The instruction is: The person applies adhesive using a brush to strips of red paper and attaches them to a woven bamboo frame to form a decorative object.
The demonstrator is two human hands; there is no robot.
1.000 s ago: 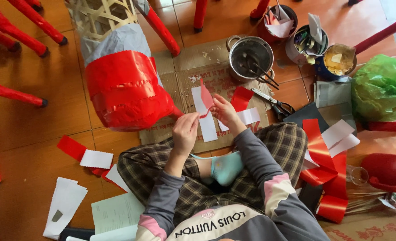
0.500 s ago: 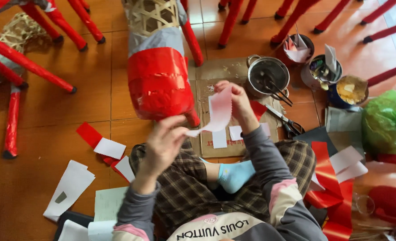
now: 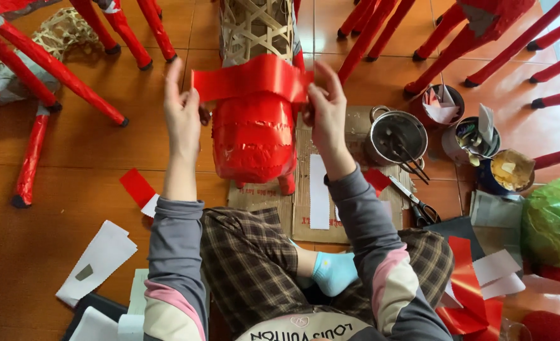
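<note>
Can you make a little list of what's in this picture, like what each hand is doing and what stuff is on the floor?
left hand: pinches the left end of the red paper strip
right hand: pinches the strip's right end
strip: stretched flat across the woven bamboo frame
frame: lower part covered in shiny red paper, top bare weave
cardboard: under the frame, white paper slips on it
metal pot: right of the frame, tools inside
scissors: on the floor by the pot
green bag: far right
</note>
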